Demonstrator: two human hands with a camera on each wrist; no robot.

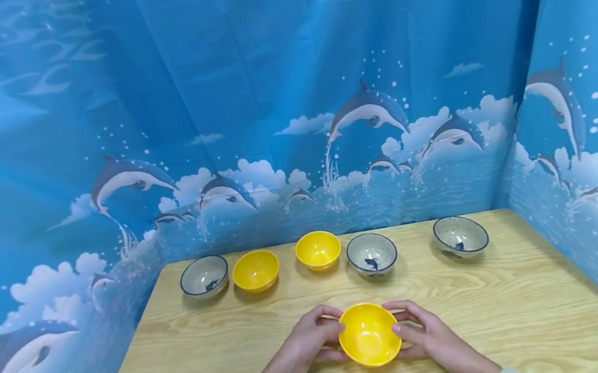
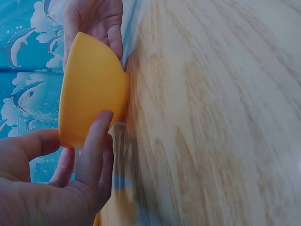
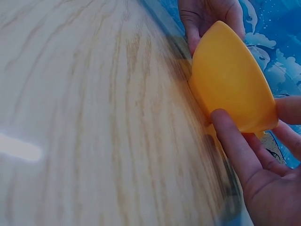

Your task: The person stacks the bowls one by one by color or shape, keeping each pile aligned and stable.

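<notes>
A yellow bowl, its mouth facing up, is held between both hands near the front of the table. The left hand grips its left side, with the thumb at the rim and fingers along the outer wall. On the opposite side, the right hand grips it likewise, thumb on the rim. Both wrist views show the bowl's smooth outer wall, in the left wrist view the yellow bowl and in the right wrist view the same bowl. Whether its base touches the table is hard to tell.
Along the back of the wood-grain table stand a grey blue-rimmed bowl, a yellow bowl, another yellow bowl, a second grey bowl and a third grey bowl. A blue dolphin-print curtain hangs behind and at both sides.
</notes>
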